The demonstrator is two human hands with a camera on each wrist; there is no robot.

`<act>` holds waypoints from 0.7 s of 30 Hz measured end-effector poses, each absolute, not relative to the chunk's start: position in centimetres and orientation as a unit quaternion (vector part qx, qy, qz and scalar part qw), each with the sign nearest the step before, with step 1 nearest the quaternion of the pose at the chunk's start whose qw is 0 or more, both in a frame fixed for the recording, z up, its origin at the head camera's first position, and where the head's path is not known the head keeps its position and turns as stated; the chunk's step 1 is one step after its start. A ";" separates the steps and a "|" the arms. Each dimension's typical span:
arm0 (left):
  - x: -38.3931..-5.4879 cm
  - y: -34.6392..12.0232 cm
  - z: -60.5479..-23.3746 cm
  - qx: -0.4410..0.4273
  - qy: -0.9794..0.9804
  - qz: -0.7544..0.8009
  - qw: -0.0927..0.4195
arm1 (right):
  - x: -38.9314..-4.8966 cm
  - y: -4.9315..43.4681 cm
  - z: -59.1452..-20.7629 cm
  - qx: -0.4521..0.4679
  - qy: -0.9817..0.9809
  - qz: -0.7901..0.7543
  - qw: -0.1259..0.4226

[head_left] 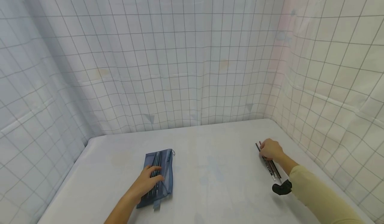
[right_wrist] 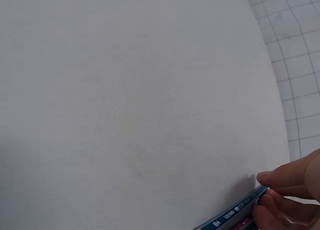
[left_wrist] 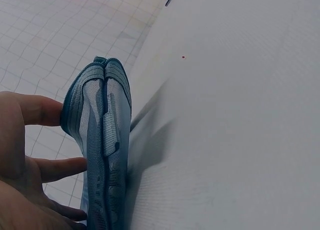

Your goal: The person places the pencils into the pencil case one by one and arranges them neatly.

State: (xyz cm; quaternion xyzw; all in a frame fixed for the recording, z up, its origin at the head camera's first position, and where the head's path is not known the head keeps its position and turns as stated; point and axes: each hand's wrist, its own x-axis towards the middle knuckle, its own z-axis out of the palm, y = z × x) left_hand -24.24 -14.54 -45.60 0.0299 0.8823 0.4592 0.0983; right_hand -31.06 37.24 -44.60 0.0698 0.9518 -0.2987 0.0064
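Observation:
A blue mesh zip pencil case [head_left: 168, 180] lies on the left part of the table, with several pencils [head_left: 157, 159] showing through its see-through side. My left hand [head_left: 147, 184] rests on it, fingers spread; in the left wrist view the fingertips touch the side of the case [left_wrist: 107, 140]. Over at the right, my right hand [head_left: 271, 150] grips several loose pencils [head_left: 276, 174], dark ones among them. The right wrist view shows thumb and fingers pinching a blue pencil [right_wrist: 231, 211] with white lettering, beside a pinkish one. The palm hides part of the bundle.
Both hands work over a white table [head_left: 210, 170]. Behind and on both sides hang white grid-patterned curtains [head_left: 192, 57]. A black wrist device [head_left: 282, 187] sits at the right sleeve's cuff, close to the pencils' near ends.

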 end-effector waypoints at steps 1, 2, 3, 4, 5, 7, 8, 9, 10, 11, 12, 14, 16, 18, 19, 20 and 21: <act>-24.2 -14.5 -45.6 0.029 0.882 0.459 0.098 | -31.1 37.1 -44.8 0.066 0.959 -0.276 -0.002; -24.2 -14.5 -45.6 0.029 0.883 0.459 0.098 | -31.1 37.0 -44.9 0.064 0.964 -0.259 -0.008; -24.2 -14.5 -45.6 0.028 0.883 0.458 0.098 | -31.1 36.9 -45.0 0.062 0.966 -0.251 -0.013; -24.2 -14.5 -45.6 0.027 0.883 0.458 0.098 | -31.1 36.8 -45.1 0.062 0.968 -0.244 -0.019; -24.2 -14.5 -45.6 0.027 0.883 0.458 0.099 | -31.1 36.7 -45.2 0.066 0.966 -0.249 -0.022; -24.2 -14.5 -45.6 0.027 0.884 0.457 0.099 | -31.0 36.7 -45.4 0.071 0.962 -0.263 -0.030; -24.1 -14.5 -45.6 0.028 0.883 0.458 0.098 | -31.0 36.7 -45.5 0.072 0.959 -0.270 -0.033; -24.1 -14.5 -45.6 0.028 0.883 0.458 0.099 | -30.9 36.7 -45.5 0.075 0.956 -0.282 -0.035; -24.1 -14.6 -45.6 0.027 0.882 0.459 0.099 | -30.9 36.8 -45.6 0.077 0.953 -0.292 -0.036; -24.1 -14.6 -45.6 0.027 0.882 0.459 0.099 | -30.9 36.8 -45.7 0.080 0.948 -0.306 -0.035; -24.1 -14.6 -45.6 0.027 0.882 0.460 0.099 | -30.8 36.9 -45.8 0.082 0.943 -0.319 -0.034; -24.1 -14.5 -45.6 0.027 0.882 0.459 0.099 | -30.7 37.1 -45.9 0.088 0.933 -0.348 -0.029; -24.2 -14.5 -45.6 0.027 0.883 0.458 0.099 | -30.7 37.3 -46.0 0.095 0.917 -0.386 -0.020; -24.2 -14.5 -45.7 0.028 0.884 0.456 0.098 | -30.6 37.4 -46.1 0.101 0.902 -0.420 -0.013; -24.2 -14.5 -45.7 0.027 0.885 0.455 0.097 | -30.6 37.5 -46.1 0.105 0.893 -0.437 -0.010; -24.2 -14.5 -45.7 0.028 0.885 0.455 0.097 | -30.6 37.6 -46.1 0.104 0.886 -0.452 -0.006; -24.3 -14.5 -45.8 0.028 0.885 0.455 0.096 | -30.5 37.6 -46.0 0.107 0.879 -0.465 -0.004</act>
